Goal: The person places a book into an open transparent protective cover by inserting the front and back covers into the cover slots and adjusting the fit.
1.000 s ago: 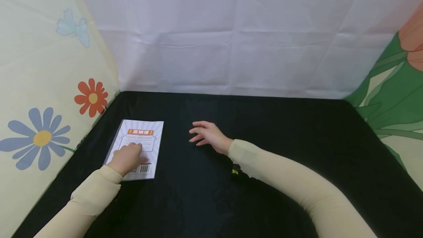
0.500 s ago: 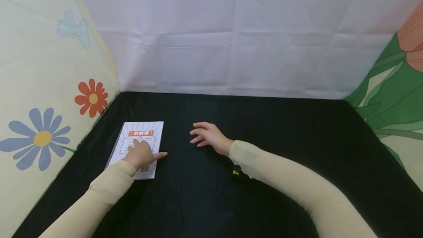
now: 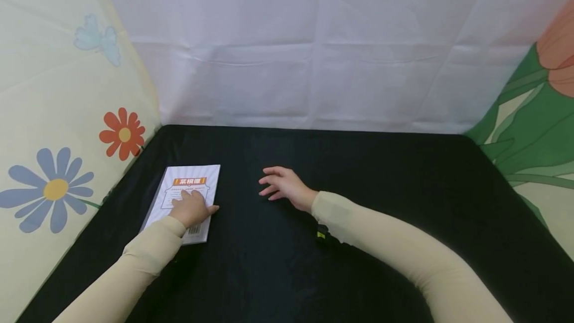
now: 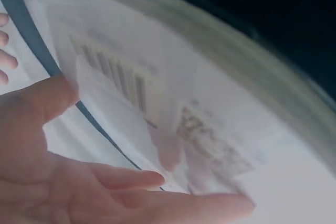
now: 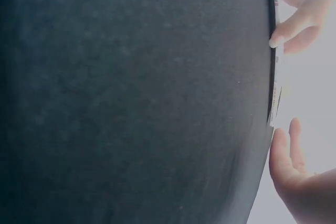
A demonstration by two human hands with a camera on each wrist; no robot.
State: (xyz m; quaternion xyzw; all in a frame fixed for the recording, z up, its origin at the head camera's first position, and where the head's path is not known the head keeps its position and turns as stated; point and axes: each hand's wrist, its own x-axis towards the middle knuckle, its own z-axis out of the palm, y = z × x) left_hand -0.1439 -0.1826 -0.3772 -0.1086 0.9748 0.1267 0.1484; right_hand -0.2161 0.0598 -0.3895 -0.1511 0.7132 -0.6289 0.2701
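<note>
A white paperback book (image 3: 190,172) lies on the left part of the black-covered table, an orange title banner near its top. My left hand (image 3: 193,209) rests over its cover, fingers spread and mostly straight, thumb reaching the right edge. The left wrist view shows the fingertips (image 4: 239,203) at the glossy cover, beside a printed barcode (image 4: 113,74) and a square code. The right hand (image 3: 286,186) hovers near the table's middle, fingers loosely bent, holding nothing. At the right wrist view's edge, the book (image 5: 275,82) appears edge-on between both hands.
Black cloth (image 3: 381,173) covers the table. A white curtain (image 3: 314,49) hangs behind it. Flower-printed panels (image 3: 40,88) stand at the left and right. A small dark device with a yellow-green mark (image 3: 321,233) sits under the right wrist.
My left hand has moved right across the book, its fingers spreading out from a bent pose. The thumb swung out past the right edge, then drew in. The right hand has barely moved.
</note>
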